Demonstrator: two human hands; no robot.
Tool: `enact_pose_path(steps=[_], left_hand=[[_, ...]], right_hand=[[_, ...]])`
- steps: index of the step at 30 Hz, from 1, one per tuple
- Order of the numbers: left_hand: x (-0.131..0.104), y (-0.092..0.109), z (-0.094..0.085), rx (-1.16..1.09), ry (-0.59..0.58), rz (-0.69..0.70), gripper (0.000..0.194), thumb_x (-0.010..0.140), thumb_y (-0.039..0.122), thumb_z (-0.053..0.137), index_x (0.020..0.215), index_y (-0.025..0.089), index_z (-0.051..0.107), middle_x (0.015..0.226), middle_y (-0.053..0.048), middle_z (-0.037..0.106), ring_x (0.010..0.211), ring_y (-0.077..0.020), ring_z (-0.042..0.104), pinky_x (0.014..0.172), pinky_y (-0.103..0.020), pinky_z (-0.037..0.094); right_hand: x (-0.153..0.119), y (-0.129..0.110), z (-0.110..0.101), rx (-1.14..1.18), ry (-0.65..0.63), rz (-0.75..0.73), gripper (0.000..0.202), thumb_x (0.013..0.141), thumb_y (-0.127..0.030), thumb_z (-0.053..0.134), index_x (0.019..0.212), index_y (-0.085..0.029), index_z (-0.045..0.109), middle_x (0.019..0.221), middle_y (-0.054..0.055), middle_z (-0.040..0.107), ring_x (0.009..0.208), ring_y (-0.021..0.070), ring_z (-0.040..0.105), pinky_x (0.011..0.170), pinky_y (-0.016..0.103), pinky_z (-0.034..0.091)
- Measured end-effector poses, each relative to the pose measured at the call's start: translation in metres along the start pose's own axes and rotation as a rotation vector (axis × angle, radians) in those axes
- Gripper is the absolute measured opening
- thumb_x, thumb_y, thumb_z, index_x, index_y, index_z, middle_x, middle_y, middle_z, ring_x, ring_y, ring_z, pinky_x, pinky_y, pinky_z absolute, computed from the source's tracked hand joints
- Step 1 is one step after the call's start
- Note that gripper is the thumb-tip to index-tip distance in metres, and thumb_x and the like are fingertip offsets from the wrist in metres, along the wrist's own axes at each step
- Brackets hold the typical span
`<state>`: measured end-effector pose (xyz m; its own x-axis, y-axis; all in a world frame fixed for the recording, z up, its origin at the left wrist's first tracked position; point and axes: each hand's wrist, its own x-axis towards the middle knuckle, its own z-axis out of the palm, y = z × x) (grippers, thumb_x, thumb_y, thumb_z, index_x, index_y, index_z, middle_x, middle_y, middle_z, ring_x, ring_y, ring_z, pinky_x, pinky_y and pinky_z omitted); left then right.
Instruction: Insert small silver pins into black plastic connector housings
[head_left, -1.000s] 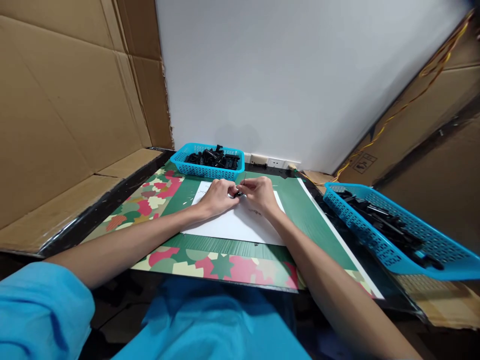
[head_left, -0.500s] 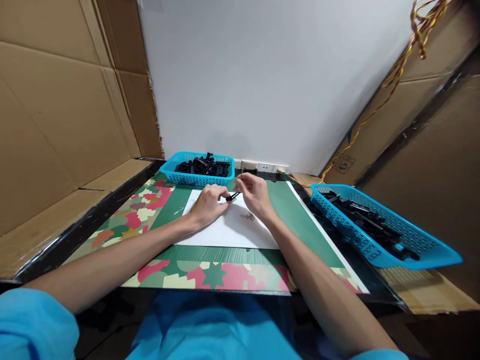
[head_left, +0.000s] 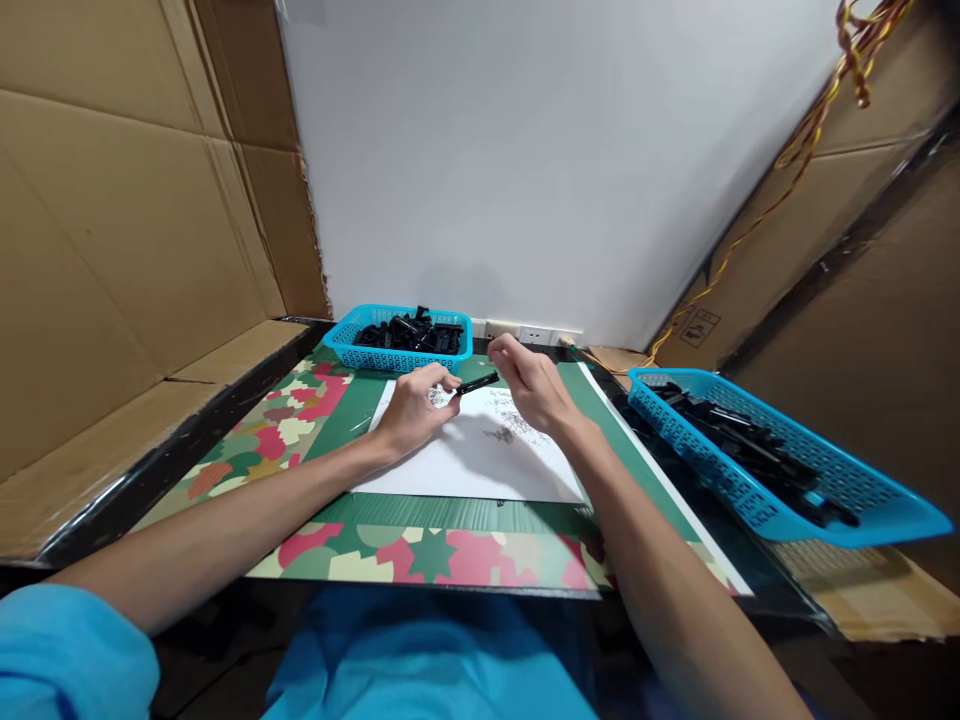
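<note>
Between the thumb and fingers of my left hand is one end of a small black part, tilted up to the right over a white sheet. My right hand is just right of the part's free end, its fingers curled together; whatever they hold, if anything, is too small to make out. Many tiny brownish pieces lie scattered on the sheet, some partly behind my right hand.
A blue basket of black parts stands at the back left. Another long blue basket with black parts stands at the right. Cardboard walls flank the table; twisted wires hang at the right. Sockets line the back wall.
My right hand has moved right, away from the black part, uncovering more of the tiny pieces. The part in my left hand now shows more fully. The view has shifted slightly.
</note>
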<state>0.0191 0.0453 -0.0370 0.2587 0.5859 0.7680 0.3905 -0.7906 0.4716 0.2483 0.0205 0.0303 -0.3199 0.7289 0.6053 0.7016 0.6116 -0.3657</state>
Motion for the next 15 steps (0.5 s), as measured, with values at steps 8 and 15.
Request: enact_pose_path(steps=[8,15], left_hand=[[-0.001,-0.001,0.0,-0.008,-0.094,-0.014,0.015,0.082,0.009,0.075,0.085,0.021,0.067,0.094,-0.002,0.079,0.093,-0.023,0.075,0.082,-0.034,0.056],[0.0,0.0,0.001,0.043,-0.1,0.014,0.014,0.082,0.013,0.077,0.085,0.022,0.067,0.091,-0.002,0.077,0.092,-0.0229,0.072,0.086,-0.037,0.053]], right_hand=[[0.001,0.01,-0.003,-0.168,-0.074,-0.228,0.02,0.107,-0.026,0.062,0.09,-0.021,0.071,0.086,0.006,0.067,0.088,0.0244,0.052,0.085,0.038,0.039],[-0.001,0.007,0.008,-0.112,-0.101,-0.233,0.019,0.106,-0.025,0.065,0.089,-0.02,0.073,0.086,0.007,0.067,0.091,0.0253,0.052,0.082,0.038,0.044]])
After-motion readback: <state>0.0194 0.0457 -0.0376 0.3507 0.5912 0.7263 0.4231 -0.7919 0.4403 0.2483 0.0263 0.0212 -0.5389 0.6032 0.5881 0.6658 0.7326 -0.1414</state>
